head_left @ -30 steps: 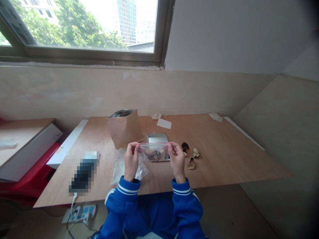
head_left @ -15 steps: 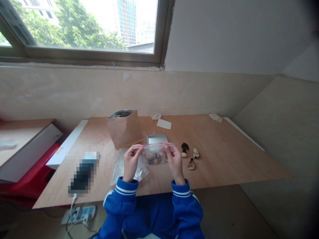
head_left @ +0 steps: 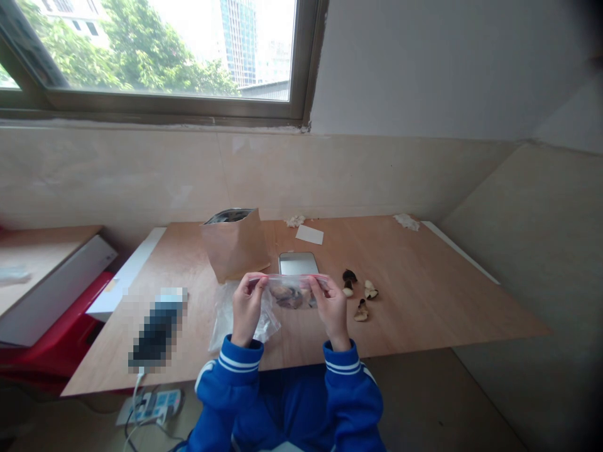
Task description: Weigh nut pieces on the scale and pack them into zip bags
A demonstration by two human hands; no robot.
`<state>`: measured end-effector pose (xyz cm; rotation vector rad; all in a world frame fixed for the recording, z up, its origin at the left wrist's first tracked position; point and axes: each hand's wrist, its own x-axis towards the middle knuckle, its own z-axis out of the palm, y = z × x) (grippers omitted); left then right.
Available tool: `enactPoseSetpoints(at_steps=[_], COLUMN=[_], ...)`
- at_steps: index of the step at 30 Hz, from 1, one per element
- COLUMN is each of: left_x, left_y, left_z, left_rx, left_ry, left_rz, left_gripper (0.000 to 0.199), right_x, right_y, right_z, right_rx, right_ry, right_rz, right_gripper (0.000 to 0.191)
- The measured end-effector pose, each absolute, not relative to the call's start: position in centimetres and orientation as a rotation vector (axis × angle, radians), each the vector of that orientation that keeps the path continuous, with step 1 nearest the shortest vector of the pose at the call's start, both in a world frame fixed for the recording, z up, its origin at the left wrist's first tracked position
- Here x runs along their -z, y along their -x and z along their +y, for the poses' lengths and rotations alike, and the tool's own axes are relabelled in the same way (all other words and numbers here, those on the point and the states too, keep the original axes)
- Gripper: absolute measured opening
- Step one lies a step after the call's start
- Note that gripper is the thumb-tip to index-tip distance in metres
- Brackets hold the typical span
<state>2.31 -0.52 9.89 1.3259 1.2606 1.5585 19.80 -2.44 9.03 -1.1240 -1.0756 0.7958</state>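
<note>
Both my hands hold a clear zip bag [head_left: 292, 294] with a red seal strip up by its top edge. My left hand [head_left: 247, 309] pinches its left end and my right hand [head_left: 332, 311] its right end. Dark and tan shell-like pieces lie inside. Just right of my right hand, several similar pieces [head_left: 360, 294] rest on the plywood table [head_left: 424, 301]. Behind the bag sits a flat silver scale or device [head_left: 298, 263], partly hidden. A second clear plastic bag [head_left: 235, 323] lies crumpled under my left hand, and a kraft paper bag [head_left: 234, 246] stands behind it.
A white paper slip [head_left: 309, 234] and tissue scraps [head_left: 295, 221] lie at the table's back edge. A pixelated object [head_left: 157, 329] lies at the left front. A power strip [head_left: 151, 407] sits on the floor below the table's front edge.
The zip bag has dropped slightly and now hangs flatter between my hands. My fingers have shifted along its seal strip.
</note>
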Motion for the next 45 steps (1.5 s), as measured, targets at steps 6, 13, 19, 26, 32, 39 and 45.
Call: enactPoseSetpoints(at_steps=[6,13,19,26,32,39,45], left_x=[-9.7,-9.8,-9.7,-9.9,-9.9,-10.3,-10.3], left_y=[-2.3,-2.7,-2.7,-2.8,-3.3,-3.2,-3.2], left_z=[-0.4,-0.8,-0.9,-1.4,-1.3,-1.2,-1.4], left_rx=[-1.508,-1.508,-1.528,-1.522,-1.537,-1.479,-1.442], left_ry=[-1.287,-1.270,-1.234,-1.243,-1.212,-1.364,-1.341], left_rz=[1.115,1.052,1.051,1.079,1.067,1.015,1.001], left_gripper=[0.026,0.022,0.022,0.021,0.021,0.018,0.017], right_x=[-9.4,-8.9,-9.3,-9.9,-10.0,-10.2,-10.0], right_y=[-19.5,-19.3,-18.7,-18.4,-18.2,-18.6,-18.1], right_z=[-2.6,-2.5,-2.7,-2.9,-3.0,-3.0,-3.1], right_rx=[-0.754,-0.843,-0.849,-0.765,-0.731,-0.948,-0.866], right_ry=[1.152,1.125,1.122,1.117,1.110,1.065,1.077], right_rz=[-0.996,-0.944,-1.014,-1.061,-1.014,-1.148,-1.138], right_gripper=[0.031,0.033,0.028,0.022,0.023,0.025,0.020])
